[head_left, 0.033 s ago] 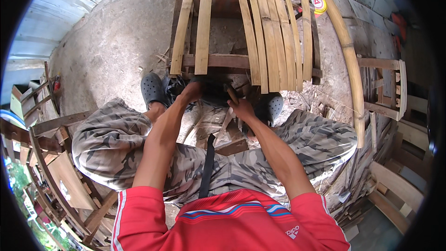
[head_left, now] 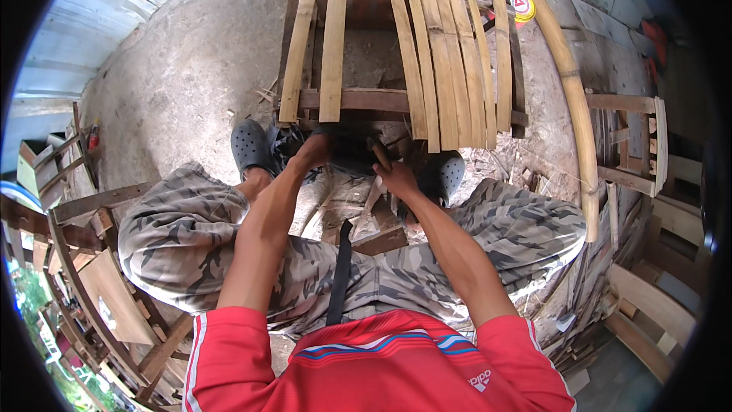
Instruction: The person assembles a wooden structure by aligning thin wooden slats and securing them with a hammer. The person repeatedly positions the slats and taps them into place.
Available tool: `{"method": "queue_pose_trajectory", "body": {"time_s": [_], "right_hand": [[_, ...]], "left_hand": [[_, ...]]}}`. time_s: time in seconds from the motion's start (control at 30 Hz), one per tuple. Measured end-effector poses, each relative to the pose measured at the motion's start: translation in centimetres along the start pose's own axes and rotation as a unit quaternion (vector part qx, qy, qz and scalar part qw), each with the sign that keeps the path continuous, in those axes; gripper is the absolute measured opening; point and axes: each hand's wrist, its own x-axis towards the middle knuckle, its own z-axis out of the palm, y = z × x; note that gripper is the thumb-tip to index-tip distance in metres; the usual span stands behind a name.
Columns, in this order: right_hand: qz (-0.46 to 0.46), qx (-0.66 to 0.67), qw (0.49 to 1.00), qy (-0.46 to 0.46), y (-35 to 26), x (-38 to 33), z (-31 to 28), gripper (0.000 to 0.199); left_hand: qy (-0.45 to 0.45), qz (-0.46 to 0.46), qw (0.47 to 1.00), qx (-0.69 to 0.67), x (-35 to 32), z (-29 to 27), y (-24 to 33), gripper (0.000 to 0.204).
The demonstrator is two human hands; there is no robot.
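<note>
My left hand (head_left: 313,151) reaches down into a black bag or plastic sheet (head_left: 352,159) on the ground between my feet. Its fingers are lost in the dark there. My right hand (head_left: 398,180), fingers wrapped round, grips a wooden-handled tool (head_left: 380,154) at the bag's right side; the tool's far end is too dark to make out. Just beyond both hands, bamboo slats (head_left: 450,69) lie lengthwise over a wooden frame (head_left: 354,99), two on the left and several on the right with a wide gap between.
A long bamboo pole (head_left: 568,76) leans along the right, beside a yellow-rimmed round can (head_left: 521,3). Wood scraps (head_left: 381,241) litter the ground before me. Wooden frames (head_left: 114,290) stand at the left, and a chair-like wooden piece (head_left: 648,145) is at the right.
</note>
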Motion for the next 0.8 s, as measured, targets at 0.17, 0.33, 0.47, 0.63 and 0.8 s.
{"method": "queue_pose_trajectory", "body": {"time_s": [0.17, 0.33, 0.47, 0.63, 0.8], "right_hand": [[-0.02, 0.002, 0.999, 0.031, 0.8, 0.1, 0.4, 0.055], [0.011, 0.014, 0.999, 0.028, 0.2, 1.2, 0.0, 0.055], [0.005, 0.034, 0.998, 0.052, -0.3, 0.9, -0.4, 0.049], [-0.023, 0.11, 0.993, 0.036, -4.6, -0.1, -2.0, 0.039], [0.011, 0.304, 0.952, 0.016, -6.4, 0.0, -1.9, 0.039]], "left_hand": [[-0.002, -0.082, 0.997, -0.01, -0.8, -2.2, 3.8, 0.025], [0.089, -0.11, 0.985, -0.099, -0.8, -3.5, 5.5, 0.023], [0.101, -0.112, 0.971, -0.186, -0.7, -3.4, 6.2, 0.019], [0.114, -0.061, 0.925, -0.358, -1.0, -1.4, 4.1, 0.017], [0.04, -0.093, 0.894, -0.437, 0.2, -1.6, 6.1, 0.018]]}}
